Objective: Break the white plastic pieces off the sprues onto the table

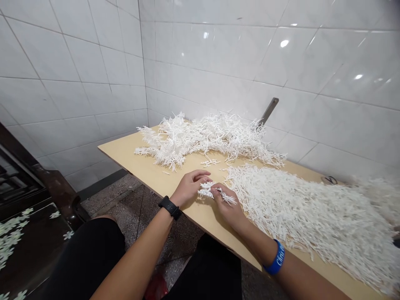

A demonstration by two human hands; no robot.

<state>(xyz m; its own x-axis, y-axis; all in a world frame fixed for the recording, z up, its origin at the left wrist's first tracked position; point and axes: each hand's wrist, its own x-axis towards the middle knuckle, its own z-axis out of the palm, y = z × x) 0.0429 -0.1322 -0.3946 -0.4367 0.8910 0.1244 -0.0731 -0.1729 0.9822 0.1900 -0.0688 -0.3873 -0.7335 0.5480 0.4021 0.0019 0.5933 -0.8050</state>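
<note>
The right hand (228,208) pinches small white branched sprigs (205,193) between thumb and fingers, low over the near edge of the wooden counter (125,146); the left hand (187,187) curls its fingers beside their other end, though whether it grips them I cannot tell; behind lies a tangled heap of white branching strands (212,135); at the right a broad pile of loose white pieces (300,208) spreads along the counter, just beside the right hand.

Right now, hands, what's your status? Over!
Right hand holding white sprigs. Left hand close beside, contact unclear. Tangled heap beyond; loose pile to the right.
</note>
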